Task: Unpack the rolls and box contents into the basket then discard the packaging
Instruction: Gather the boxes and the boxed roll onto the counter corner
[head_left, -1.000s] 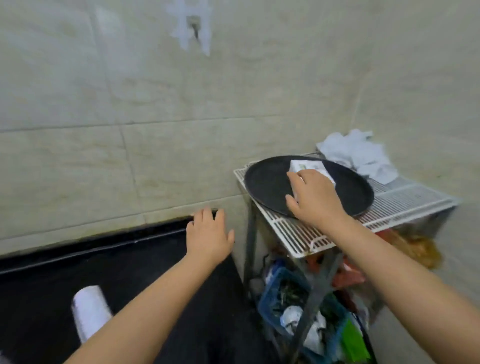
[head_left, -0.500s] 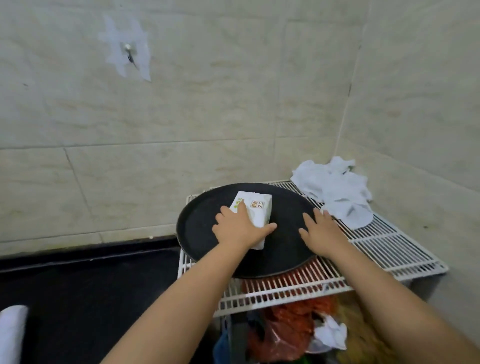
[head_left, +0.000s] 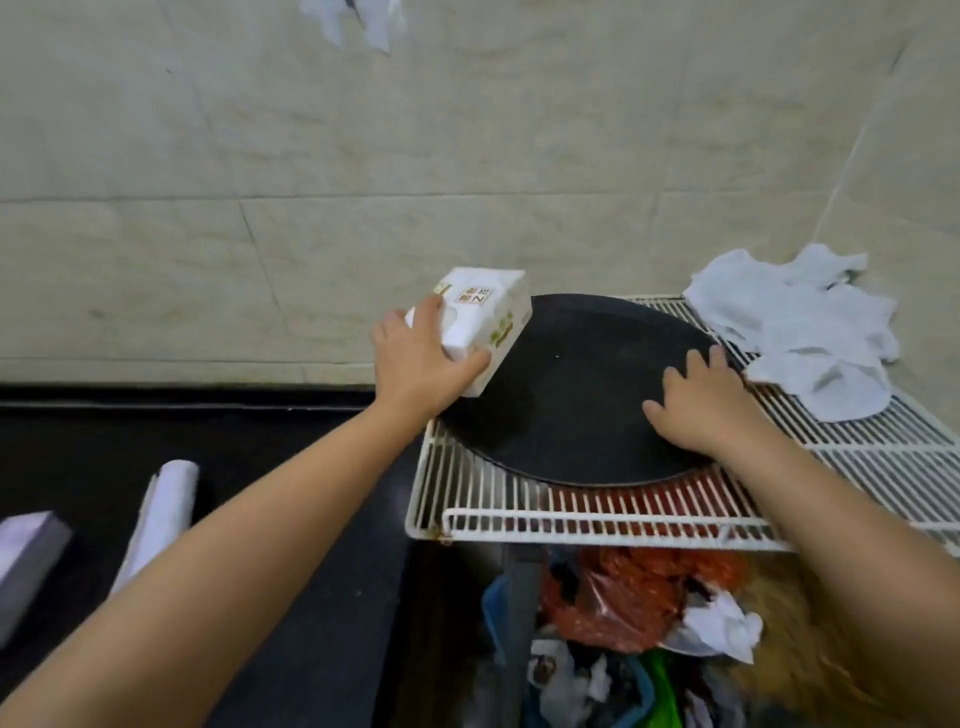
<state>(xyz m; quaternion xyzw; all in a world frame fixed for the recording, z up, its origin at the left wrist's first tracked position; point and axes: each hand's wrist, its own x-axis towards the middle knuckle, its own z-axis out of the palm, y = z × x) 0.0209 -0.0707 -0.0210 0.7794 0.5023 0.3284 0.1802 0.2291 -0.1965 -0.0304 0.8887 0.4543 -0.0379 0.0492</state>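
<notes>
My left hand (head_left: 423, 361) grips a white paper packet (head_left: 480, 319) with green and red print, lifted and tilted above the left edge of a round black tray (head_left: 571, 410). The tray lies on a white wire rack (head_left: 519, 514). My right hand (head_left: 704, 402) rests flat on the tray's right side, fingers spread, holding nothing. A white paper roll (head_left: 163, 514) lies on the black counter (head_left: 291, 467) at the lower left, beside a pale box (head_left: 26, 551) at the left edge.
Crumpled white cloths (head_left: 810, 327) lie on the rack's far right corner against the tiled wall. Under the rack sits a bin of rubbish with red plastic bags (head_left: 623, 597) and crumpled paper (head_left: 722, 626). Tiled walls close the back and right.
My left hand has lifted the packet off the tray's middle and carried it left past the rim. My right hand has stayed on the tray's right side. The view has tilted downward.
</notes>
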